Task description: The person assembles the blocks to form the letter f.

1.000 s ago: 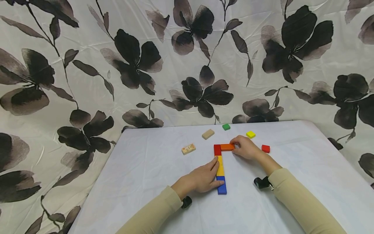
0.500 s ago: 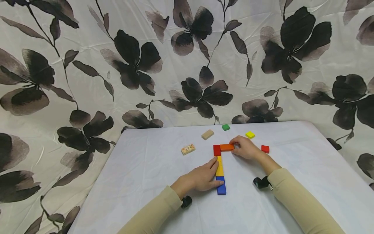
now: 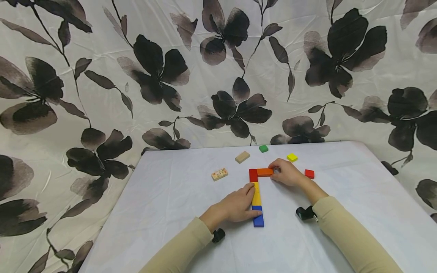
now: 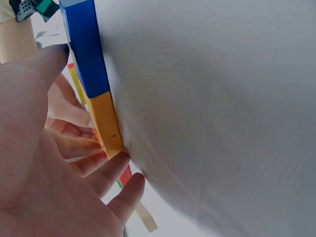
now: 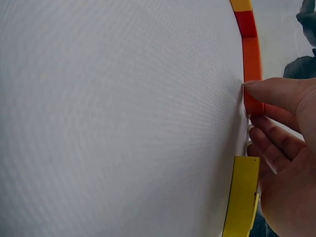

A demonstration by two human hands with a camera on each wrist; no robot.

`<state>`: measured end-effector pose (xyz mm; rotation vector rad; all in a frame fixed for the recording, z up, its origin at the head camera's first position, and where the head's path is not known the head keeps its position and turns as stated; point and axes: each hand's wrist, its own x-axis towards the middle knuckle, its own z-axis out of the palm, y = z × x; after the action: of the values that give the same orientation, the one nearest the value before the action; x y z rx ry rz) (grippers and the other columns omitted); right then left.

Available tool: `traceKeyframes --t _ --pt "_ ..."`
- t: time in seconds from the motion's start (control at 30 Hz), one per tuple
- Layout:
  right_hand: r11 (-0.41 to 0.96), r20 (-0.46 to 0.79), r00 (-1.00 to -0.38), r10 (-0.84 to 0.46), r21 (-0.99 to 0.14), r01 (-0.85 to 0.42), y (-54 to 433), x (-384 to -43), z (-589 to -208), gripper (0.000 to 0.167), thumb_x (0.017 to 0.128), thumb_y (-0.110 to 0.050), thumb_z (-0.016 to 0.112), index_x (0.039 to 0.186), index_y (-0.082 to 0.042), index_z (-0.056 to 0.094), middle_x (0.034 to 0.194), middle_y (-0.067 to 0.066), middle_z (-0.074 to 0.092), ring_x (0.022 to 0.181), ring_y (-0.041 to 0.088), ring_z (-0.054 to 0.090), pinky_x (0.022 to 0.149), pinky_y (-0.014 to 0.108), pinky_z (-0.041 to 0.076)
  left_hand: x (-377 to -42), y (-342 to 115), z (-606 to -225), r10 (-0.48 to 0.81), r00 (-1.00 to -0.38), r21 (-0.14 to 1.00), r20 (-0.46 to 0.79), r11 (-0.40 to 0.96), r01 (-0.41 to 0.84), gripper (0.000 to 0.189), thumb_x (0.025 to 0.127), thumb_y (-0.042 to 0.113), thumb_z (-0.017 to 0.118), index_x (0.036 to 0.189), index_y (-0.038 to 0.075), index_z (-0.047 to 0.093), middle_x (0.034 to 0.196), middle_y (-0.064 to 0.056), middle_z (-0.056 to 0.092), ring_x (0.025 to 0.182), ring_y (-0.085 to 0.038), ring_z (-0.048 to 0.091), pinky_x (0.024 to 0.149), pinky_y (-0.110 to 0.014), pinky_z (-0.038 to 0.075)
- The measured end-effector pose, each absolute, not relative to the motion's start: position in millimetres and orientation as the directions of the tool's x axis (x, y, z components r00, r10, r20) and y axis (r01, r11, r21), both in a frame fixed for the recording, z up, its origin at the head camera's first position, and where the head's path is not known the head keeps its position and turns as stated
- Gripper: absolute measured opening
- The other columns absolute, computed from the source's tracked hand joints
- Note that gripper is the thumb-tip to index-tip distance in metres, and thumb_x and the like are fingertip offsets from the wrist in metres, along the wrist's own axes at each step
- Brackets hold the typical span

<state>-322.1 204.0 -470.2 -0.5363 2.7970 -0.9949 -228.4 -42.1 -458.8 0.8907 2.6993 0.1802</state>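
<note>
A blue block [image 3: 258, 220], a yellow-orange block [image 3: 257, 194] and a red block [image 3: 253, 175] lie end to end in a line on the white tabletop. An orange block [image 3: 264, 172] extends rightward from the red one, forming a corner. My left hand [image 3: 235, 206] reaches in from the left with fingers extended, its thumb at the blue block and fingertips along the yellow-orange one, as the left wrist view shows. My right hand [image 3: 286, 172] pinches the free right end of the orange block between thumb and fingers; the right wrist view shows the thumb [image 5: 261, 90] against its side.
Around the corner shape lie a printed wooden block [image 3: 219, 174], a plain wooden block [image 3: 242, 157], a green block [image 3: 263, 148], a yellow block [image 3: 292, 157] and a bright red block [image 3: 309, 174]. Behind the table [image 3: 164, 212] hangs a floral cloth [image 3: 191, 125].
Hardly anything differs. The left hand's fingers have shifted very slightly beside the yellow-orange block, while the right hand keeps its pinch on the orange block.
</note>
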Motion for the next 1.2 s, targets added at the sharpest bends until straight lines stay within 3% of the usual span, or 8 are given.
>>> traceKeyframes --t 0.5,0.8,1.2 --pt "0.712 -0.002 -0.929 -0.371 -0.643 -0.283 205.3 -322.8 -471.3 0.036 0.094 -0.009 0.073 0.128 0.002 0.066 0.125 0.019 0.062 0.111 0.034 0.055 0.107 0.054 0.047 -230.7 -45.4 -455.2 0.597 -0.781 0.258 -0.186 0.796 0.547 0.072 0.100 0.057 0.057 0.156 0.012 0.044 0.165 -0.005 0.032 0.142 -0.023 0.045 0.115 -0.041 0.042" --pt "0.708 -0.008 -0.928 -0.373 -0.648 -0.279 204.0 -322.7 -469.8 0.036 0.094 -0.009 0.073 0.127 0.002 0.066 0.126 0.019 0.061 0.113 0.034 0.055 0.107 0.054 0.047 -237.6 -67.1 -449.2 0.568 -0.818 0.287 -0.090 0.801 0.525 0.060 0.102 0.046 0.061 0.154 0.018 0.048 0.161 -0.003 0.039 0.141 -0.024 0.046 0.115 -0.045 0.042" --pt "0.704 -0.006 -0.927 -0.374 -0.652 -0.280 204.7 -320.9 -470.1 0.036 0.094 -0.009 0.072 0.128 0.002 0.066 0.125 0.019 0.061 0.111 0.034 0.054 0.106 0.054 0.047 -252.5 -103.5 -440.2 0.488 -0.872 0.308 0.050 0.823 0.478 0.054 0.100 0.035 0.065 0.147 0.012 0.053 0.153 -0.007 0.048 0.139 -0.026 0.048 0.116 -0.045 0.041"
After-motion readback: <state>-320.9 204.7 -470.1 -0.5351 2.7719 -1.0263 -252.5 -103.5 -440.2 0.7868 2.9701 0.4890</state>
